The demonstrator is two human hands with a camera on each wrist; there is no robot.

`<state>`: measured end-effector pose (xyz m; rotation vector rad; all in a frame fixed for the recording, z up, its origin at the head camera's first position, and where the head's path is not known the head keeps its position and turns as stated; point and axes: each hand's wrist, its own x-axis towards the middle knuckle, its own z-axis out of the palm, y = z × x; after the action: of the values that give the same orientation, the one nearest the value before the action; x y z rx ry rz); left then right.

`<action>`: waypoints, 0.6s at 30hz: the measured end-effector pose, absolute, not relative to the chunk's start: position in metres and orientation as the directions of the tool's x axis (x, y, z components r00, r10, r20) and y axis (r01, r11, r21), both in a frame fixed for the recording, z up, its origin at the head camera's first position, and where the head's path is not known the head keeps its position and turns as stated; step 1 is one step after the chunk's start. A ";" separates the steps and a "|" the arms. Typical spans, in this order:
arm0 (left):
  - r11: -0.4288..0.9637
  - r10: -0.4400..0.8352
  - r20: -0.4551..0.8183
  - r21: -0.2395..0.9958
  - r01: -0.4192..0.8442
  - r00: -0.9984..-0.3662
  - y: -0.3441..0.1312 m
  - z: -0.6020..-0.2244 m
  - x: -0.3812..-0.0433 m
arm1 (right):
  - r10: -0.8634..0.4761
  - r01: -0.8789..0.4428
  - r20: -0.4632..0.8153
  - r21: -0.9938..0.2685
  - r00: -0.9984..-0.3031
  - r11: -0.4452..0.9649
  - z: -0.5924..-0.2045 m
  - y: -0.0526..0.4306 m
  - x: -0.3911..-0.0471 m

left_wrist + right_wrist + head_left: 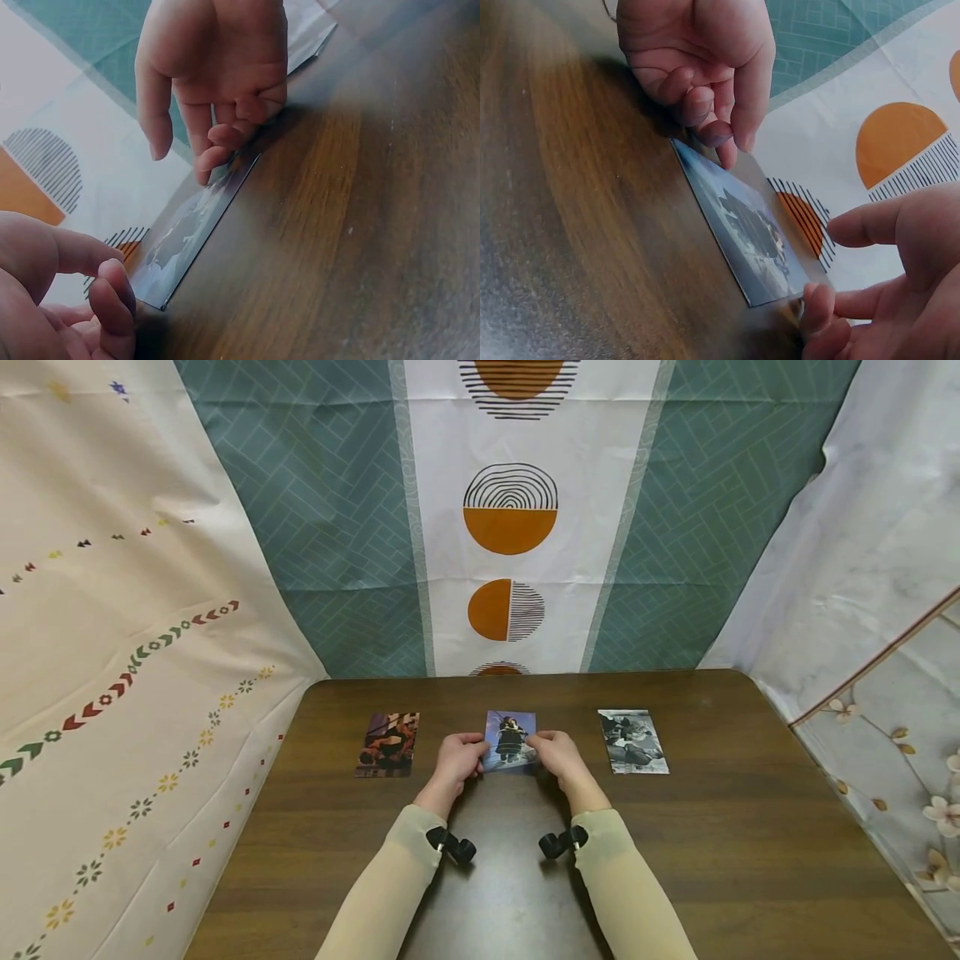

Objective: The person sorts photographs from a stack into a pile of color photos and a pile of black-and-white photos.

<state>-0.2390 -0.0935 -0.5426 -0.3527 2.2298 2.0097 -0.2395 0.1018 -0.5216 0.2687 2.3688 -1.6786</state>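
Observation:
A photo card [512, 743] with a dark-clothed figure on a bluish ground lies on the brown table between both hands. At its left edge is my left hand [457, 758], the thumb and forefinger close together beside the card in the left wrist view. My right hand [557, 753] is at the opposite edge. In the right wrist view its thumb [862, 225] stands raised, apart from the card, while the loosely bent fingers [819, 306] touch or nearly touch the edge. The fingers' exact contact under the card's edges is hidden.
A dark reddish picture card [387, 745] lies to the left, and a black-and-white picture card [633, 742] to the right, roughly in one row. Behind the table [750, 827] hangs a patterned cloth [352, 527]. Light cloths cover both sides.

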 end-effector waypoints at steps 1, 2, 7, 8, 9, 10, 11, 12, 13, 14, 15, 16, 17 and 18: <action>0.099 -0.092 -0.244 0.963 -0.253 -0.965 -0.093 -0.542 -0.239 | 0.019 0.278 -0.288 -0.904 -0.958 0.325 -0.521 0.102 -0.240; 0.105 -0.090 -0.242 0.962 -0.251 -0.966 -0.093 -0.542 -0.238 | 0.016 0.276 -0.286 -0.904 -0.958 0.326 -0.521 0.102 -0.240; 0.108 -0.098 -0.246 0.961 -0.256 -0.964 -0.093 -0.541 -0.237 | -0.011 0.284 -0.302 -0.909 -0.953 0.305 -0.518 0.103 -0.242; 0.107 -0.102 -0.247 0.960 -0.257 -0.964 -0.093 -0.540 -0.238 | -0.018 0.288 -0.308 -0.909 -0.951 0.300 -0.517 0.104 -0.242; 0.107 -0.104 -0.249 0.960 -0.259 -0.963 -0.093 -0.540 -0.238 | -0.024 0.294 -0.314 -0.910 -0.949 0.294 -0.517 0.104 -0.241; 0.107 -0.107 -0.249 0.960 -0.260 -0.963 -0.093 -0.539 -0.238 | -0.028 0.298 -0.319 -0.910 -0.947 0.289 -0.516 0.105 -0.242; 0.107 -0.108 -0.250 0.959 -0.261 -0.962 -0.093 -0.539 -0.238 | -0.033 0.302 -0.324 -0.910 -0.945 0.283 -0.515 0.106 -0.241; 0.108 -0.110 -0.252 0.958 -0.264 -0.961 -0.093 -0.539 -0.238 | -0.038 0.305 -0.328 -0.910 -0.944 0.279 -0.515 0.106 -0.241; 0.109 -0.108 -0.253 0.958 -0.265 -0.961 -0.094 -0.539 -0.239 | -0.039 0.311 -0.334 -0.910 -0.942 0.274 -0.514 0.107 -0.241; 0.108 -0.106 -0.253 0.958 -0.264 -0.962 -0.094 -0.539 -0.239 | -0.040 0.313 -0.335 -0.911 -0.941 0.268 -0.515 0.107 -0.241; 0.106 -0.102 -0.252 0.959 -0.262 -0.962 -0.094 -0.539 -0.239 | -0.041 0.313 -0.335 -0.913 -0.941 0.263 -0.515 0.107 -0.242; 0.103 -0.100 -0.252 0.960 -0.262 -0.963 -0.094 -0.539 -0.239 | -0.042 0.313 -0.335 -0.914 -0.941 0.259 -0.515 0.107 -0.242; 0.100 -0.097 -0.252 0.960 -0.261 -0.963 -0.094 -0.540 -0.239 | -0.042 0.313 -0.333 -0.915 -0.942 0.255 -0.516 0.107 -0.242; 0.097 -0.095 -0.252 0.960 -0.261 -0.963 -0.095 -0.540 -0.238 | -0.039 0.312 -0.331 -0.917 -0.943 0.251 -0.516 0.107 -0.242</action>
<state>-0.2384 -0.0945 -0.5404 -0.3646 2.2306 1.9972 -0.2416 0.1069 -0.5161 0.2525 2.2401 -1.7457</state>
